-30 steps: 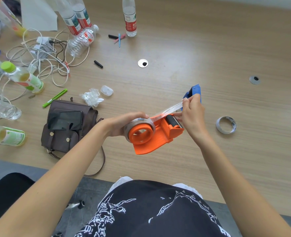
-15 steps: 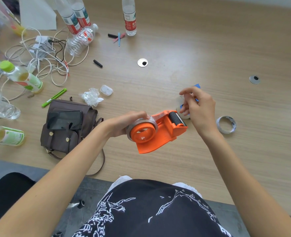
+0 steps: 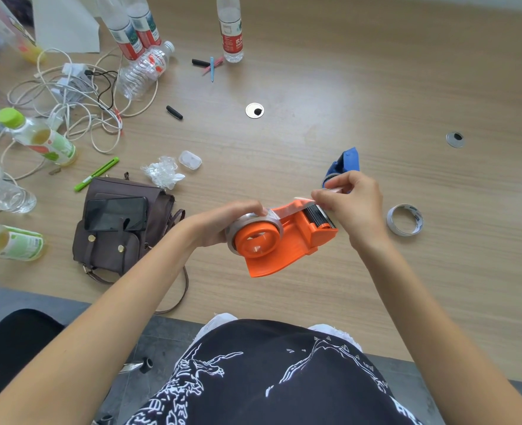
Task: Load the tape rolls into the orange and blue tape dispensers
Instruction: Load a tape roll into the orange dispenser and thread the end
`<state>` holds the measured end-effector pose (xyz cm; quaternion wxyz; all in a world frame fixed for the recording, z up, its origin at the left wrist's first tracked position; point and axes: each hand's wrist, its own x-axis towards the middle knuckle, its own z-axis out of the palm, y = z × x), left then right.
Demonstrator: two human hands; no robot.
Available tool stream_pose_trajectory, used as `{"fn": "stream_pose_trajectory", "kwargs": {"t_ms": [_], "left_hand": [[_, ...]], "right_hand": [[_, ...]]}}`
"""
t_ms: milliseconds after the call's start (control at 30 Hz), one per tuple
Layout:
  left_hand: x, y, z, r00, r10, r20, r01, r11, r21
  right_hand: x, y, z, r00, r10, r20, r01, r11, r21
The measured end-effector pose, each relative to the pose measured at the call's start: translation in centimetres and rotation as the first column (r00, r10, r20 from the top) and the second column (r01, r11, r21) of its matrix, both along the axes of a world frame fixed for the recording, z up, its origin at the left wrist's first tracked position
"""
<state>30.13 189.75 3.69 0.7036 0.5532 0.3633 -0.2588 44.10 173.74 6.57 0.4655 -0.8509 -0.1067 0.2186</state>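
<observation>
- Wooden worktop (image 3: 376, 87), cluttered at left: bottles, cables, brown bag (image 3: 115, 228).
- Left hand (image 3: 222, 222): grip clasping clear tape roll (image 3: 247, 220) seated on orange dispenser (image 3: 284, 240), held above worktop.
- Right hand (image 3: 351, 204): pinching tape end (image 3: 327, 191) above roller; risk: strip sticks to itself or misses the cutter.
- Blue dispenser (image 3: 345, 164) behind; 1 spare roll (image 3: 404, 219) right, unloaded.

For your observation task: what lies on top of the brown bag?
A black phone lies flat, screen up, on the brown bag, tucked under a strap at its lower edge. Crumpled clear plastic rests at the bag's far corner. The bag's inside is hidden.
</observation>
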Motion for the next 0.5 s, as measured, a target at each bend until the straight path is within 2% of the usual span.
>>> {"fn": "stream_pose_trajectory", "kwargs": {"t_ms": [167, 500], "left_hand": [[-0.2, -0.1, 0.1, 1.0, 0.008, -0.002, -0.008, 1.0, -0.009], [-0.4, -0.9, 0.7, 0.999, 0.012, 0.04, -0.011, 1.0, -0.024]], "right_hand": [[-0.6, -0.5, 0.3, 0.999, 0.041, 0.0, -0.041, 0.998, -0.043], [-2.0, -0.9, -0.8, 0.935, 0.241, 0.261, -0.208, 0.967, -0.145]]}}
